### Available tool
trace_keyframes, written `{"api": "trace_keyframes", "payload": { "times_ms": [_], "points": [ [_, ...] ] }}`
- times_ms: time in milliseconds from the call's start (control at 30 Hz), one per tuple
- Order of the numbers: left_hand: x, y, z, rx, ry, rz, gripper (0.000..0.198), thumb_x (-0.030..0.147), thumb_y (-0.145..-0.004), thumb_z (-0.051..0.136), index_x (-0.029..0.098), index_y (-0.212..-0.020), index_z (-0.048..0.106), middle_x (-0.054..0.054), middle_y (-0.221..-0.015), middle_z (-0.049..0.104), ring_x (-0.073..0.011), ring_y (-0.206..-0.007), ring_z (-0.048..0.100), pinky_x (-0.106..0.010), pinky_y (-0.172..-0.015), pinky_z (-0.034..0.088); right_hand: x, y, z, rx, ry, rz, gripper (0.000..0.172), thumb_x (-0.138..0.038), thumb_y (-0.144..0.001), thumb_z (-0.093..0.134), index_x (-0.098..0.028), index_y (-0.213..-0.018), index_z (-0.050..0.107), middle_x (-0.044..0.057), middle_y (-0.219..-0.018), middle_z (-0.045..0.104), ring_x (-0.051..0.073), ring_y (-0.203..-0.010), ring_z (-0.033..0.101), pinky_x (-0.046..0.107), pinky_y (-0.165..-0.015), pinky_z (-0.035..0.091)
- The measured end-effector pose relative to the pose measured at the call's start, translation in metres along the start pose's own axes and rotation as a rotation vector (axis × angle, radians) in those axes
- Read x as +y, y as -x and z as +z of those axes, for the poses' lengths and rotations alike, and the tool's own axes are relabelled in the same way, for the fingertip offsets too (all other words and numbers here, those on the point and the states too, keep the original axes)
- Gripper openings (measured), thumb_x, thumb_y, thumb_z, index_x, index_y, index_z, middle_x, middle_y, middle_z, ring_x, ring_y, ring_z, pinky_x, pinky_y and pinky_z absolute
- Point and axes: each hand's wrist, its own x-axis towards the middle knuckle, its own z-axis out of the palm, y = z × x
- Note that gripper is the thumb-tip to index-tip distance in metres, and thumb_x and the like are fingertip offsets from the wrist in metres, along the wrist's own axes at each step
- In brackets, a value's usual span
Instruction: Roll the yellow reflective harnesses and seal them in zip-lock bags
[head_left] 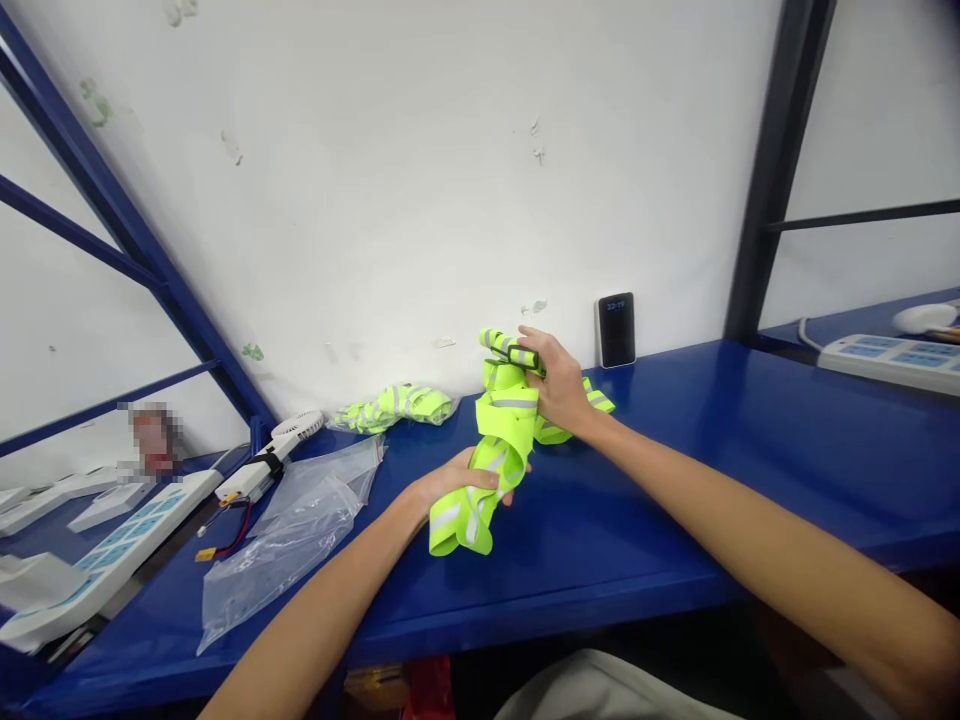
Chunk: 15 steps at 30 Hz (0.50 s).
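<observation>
A neon yellow reflective vest [501,432] with silver stripes hangs in folds between my two hands above the blue shelf [675,470]. My right hand [556,380] grips its upper rolled end, fingers wrapped round it. My left hand [457,480] holds the lower part, thumb on top of the fabric. The bottom of the vest rests on the shelf near its front edge.
A bagged yellow vest [394,405] lies by the wall. Clear plastic bags [300,520] lie to the left, beside a small white fan [289,435], a wired battery pack [244,482] and a power strip [105,550]. A phone [616,329] leans on the wall. Another power strip [892,360] sits far right.
</observation>
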Motion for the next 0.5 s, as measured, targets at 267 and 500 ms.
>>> {"api": "trace_keyframes", "payload": {
  "times_ms": [267, 500],
  "points": [
    [0.013, 0.009, -0.001, -0.072, -0.128, 0.086, 0.017, 0.027, -0.066, 0.073, 0.011, -0.065, 0.068, -0.006, -0.053, 0.058, -0.0170, -0.058, 0.057, -0.038, -0.084, 0.051, 0.028, -0.010, -0.038, -0.092, -0.023, 0.022, 0.049, -0.020, -0.076, 0.069, -0.026, -0.123, 0.060, 0.005, -0.131, 0.060, 0.024, -0.123, 0.054, 0.039, -0.108, 0.039],
    [0.042, 0.006, 0.012, 0.312, -0.095, 0.492, 0.024, 0.032, -0.071, 0.062, 0.010, -0.070, 0.074, -0.014, -0.079, 0.073, -0.0304, -0.087, 0.068, -0.042, -0.087, 0.052, 0.013, 0.003, -0.027, -0.210, -0.071, 0.020, 0.044, -0.012, -0.074, 0.065, -0.024, -0.117, 0.066, 0.007, -0.124, 0.066, 0.027, -0.116, 0.059, 0.042, -0.103, 0.042]
  ]
}}
